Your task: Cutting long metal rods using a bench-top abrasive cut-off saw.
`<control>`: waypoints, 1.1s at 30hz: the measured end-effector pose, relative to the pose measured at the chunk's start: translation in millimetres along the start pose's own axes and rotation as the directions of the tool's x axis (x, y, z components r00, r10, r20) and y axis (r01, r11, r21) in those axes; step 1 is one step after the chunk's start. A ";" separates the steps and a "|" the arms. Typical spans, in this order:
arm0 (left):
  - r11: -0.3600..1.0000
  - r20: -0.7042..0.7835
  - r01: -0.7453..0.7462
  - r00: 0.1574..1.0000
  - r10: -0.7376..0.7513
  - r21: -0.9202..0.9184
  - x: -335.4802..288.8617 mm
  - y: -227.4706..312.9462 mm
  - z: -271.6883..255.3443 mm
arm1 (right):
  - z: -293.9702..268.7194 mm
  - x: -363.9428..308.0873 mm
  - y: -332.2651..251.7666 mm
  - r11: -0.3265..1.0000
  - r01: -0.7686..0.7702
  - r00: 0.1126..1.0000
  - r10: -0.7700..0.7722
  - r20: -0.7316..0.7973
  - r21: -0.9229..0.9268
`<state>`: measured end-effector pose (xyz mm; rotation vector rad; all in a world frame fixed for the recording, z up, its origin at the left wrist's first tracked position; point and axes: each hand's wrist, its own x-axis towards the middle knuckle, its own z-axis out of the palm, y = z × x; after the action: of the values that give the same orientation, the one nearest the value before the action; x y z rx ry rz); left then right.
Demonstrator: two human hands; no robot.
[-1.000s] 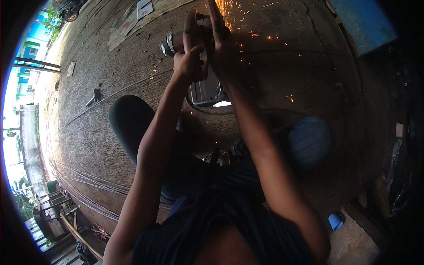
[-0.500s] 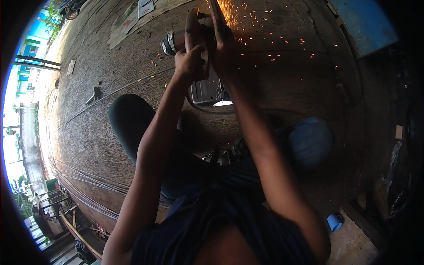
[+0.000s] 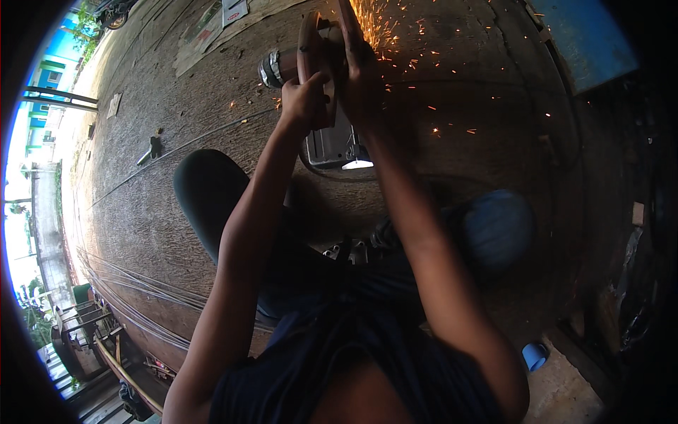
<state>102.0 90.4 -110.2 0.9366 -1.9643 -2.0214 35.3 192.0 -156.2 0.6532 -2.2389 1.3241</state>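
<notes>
In front of me stands a power cut-off saw, its motor end (image 3: 270, 69) wrapped in silver tape and its dark base (image 3: 326, 148) on the floor. My left hand (image 3: 305, 102) is closed around a reddish-brown part of the saw, thumb on top, below the curved guard (image 3: 308, 46). My right hand (image 3: 361, 81) is in shadow, closed at the lower end of a reddish-brown bar (image 3: 348, 28) beside the guard. Its fingers are partly hidden. Orange sparks (image 3: 374, 32) spray from beyond the bar to the right. The cutting point itself is hidden.
My bent knees (image 3: 212, 191) flank the saw. A dark cable and a thin rod (image 3: 176, 150) lie on the floor. A small grey tool (image 3: 150, 150) and long wires (image 3: 141, 290) are at left. A blue panel (image 3: 586, 42) stands far right, a blue cup (image 3: 535, 355) near right.
The sparks are denser near the bar and lie in a different pattern. My hands and the saw have barely moved.
</notes>
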 end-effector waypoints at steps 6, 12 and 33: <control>1.000 0.017 -0.023 1.000 0.023 -0.009 -2.2 1.6 -0.1 | -0.6 0.1 -2.6 0.997 0.025 0.999 -0.023 -0.035 0.067; 1.000 0.013 -0.013 1.000 0.013 0.005 -1.3 0.2 -1.9 | -6.9 1.3 -9.2 0.995 0.064 0.997 -0.061 -0.044 0.075; 0.999 0.026 -0.033 0.999 0.033 -0.015 1.2 -6.7 -1.9 | -15.7 -0.6 -17.5 0.987 -0.026 0.998 0.018 0.056 0.159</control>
<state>104.1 89.0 -116.7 0.8729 -1.9619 -2.0381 48.6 198.6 -137.9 0.7303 -2.2041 1.5255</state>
